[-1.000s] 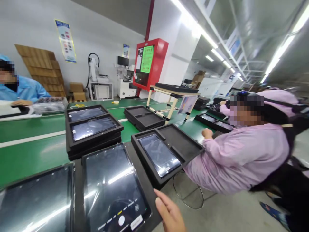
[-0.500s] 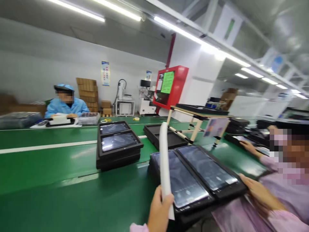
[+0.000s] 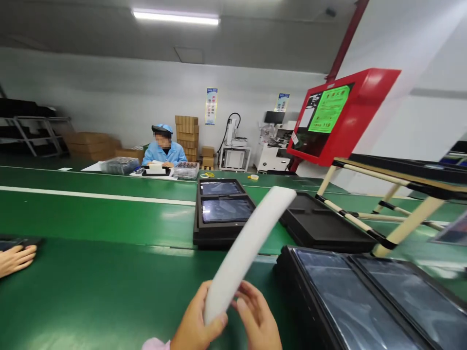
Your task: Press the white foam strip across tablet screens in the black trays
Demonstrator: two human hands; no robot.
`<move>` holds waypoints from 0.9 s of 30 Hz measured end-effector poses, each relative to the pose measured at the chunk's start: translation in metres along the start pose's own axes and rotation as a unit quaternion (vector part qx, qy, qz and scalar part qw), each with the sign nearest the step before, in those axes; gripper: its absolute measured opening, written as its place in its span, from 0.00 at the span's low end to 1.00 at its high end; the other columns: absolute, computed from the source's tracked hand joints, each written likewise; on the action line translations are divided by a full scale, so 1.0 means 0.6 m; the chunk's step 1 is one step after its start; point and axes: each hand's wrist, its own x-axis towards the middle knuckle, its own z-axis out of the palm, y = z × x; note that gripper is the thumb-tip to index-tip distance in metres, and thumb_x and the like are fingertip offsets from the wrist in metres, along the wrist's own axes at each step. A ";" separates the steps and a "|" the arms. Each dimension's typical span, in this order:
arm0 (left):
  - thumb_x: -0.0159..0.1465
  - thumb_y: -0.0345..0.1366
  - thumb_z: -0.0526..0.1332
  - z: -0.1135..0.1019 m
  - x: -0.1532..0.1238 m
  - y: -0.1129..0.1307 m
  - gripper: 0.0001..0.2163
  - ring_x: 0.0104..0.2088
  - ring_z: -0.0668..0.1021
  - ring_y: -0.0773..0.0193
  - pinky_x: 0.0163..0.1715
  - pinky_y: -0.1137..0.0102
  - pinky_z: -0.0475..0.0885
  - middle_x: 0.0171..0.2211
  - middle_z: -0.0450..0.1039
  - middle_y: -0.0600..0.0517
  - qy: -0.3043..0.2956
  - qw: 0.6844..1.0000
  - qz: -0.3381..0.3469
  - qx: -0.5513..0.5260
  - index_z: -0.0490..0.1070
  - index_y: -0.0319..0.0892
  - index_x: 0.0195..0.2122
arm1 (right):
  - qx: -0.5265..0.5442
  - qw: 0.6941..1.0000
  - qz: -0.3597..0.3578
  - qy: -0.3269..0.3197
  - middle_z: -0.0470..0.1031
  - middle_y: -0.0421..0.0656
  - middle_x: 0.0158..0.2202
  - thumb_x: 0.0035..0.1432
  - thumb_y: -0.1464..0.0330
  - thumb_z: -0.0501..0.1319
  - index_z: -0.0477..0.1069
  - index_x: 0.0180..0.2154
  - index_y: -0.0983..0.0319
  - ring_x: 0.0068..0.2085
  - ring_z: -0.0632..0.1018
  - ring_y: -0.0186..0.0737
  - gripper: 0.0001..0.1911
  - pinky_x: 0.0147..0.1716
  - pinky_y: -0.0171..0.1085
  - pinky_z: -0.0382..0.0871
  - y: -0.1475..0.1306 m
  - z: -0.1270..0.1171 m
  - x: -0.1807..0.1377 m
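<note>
Your left hand (image 3: 197, 325) is at the bottom edge of the view, closed around the lower end of a white foam strip (image 3: 248, 248); the thumb wraps the strip's front face. Your right hand (image 3: 259, 318) is just beside it, fingers half curled and touching the same lower end from the right, not fully closed on it. The white foam strip rises from both hands and leans up and to the right, bending slightly, with its free rounded end in the air above the green conveyor belt (image 3: 109, 287).

Just right of your hands, a black foam tray (image 3: 292, 272) lies at the near edge of the belt. It holds two dark glossy screens side by side in its two compartments; the nearer screen (image 3: 350, 301) is closest to your right hand.

At the left edge, another person's hand (image 3: 14, 257) rests on the belt, touching a dark flat item that is mostly out of view.

Further along the belt, behind the strip, is a stack of black trays (image 3: 222, 214) with two screens in the top tray. To its right lies an empty black tray (image 3: 324, 226). A tube-frame rack (image 3: 386, 194) stands over the belt on the right and carries dark trays on its top.

At the far side, a seated person in a blue coat and cap (image 3: 163, 148) works at the belt edge. A red wall cabinet (image 3: 339, 116) with a green notice hangs to the right, and cardboard boxes (image 3: 187, 136) are stacked against the back wall.
</note>
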 end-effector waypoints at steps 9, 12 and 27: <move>0.51 0.59 0.72 -0.136 0.075 -0.031 0.30 0.29 0.71 0.65 0.33 0.70 0.67 0.28 0.67 0.58 0.371 0.920 -0.032 -0.118 0.70 0.42 0.46 | 0.050 0.986 0.138 0.079 0.76 0.48 0.34 0.52 0.48 0.72 0.68 0.40 0.64 0.41 0.83 0.52 0.29 0.38 0.45 0.83 -0.005 0.194 0.245; 0.49 0.57 0.74 -0.144 0.050 -0.049 0.31 0.29 0.71 0.66 0.33 0.70 0.68 0.28 0.68 0.58 0.393 0.906 -0.043 -0.149 0.71 0.41 0.46 | -0.021 0.981 0.147 0.128 0.73 0.44 0.26 0.54 0.52 0.72 0.67 0.38 0.65 0.32 0.82 0.49 0.26 0.27 0.41 0.81 0.014 0.216 0.278; 0.62 0.34 0.65 -0.233 -0.043 -0.003 0.06 0.49 0.83 0.52 0.51 0.58 0.77 0.47 0.80 0.42 0.405 0.854 -0.040 -0.325 0.72 0.39 0.38 | 0.065 0.988 0.054 0.125 0.76 0.39 0.27 0.37 0.60 0.69 0.67 0.28 0.56 0.31 0.78 0.46 0.16 0.28 0.41 0.76 -0.011 0.016 -0.025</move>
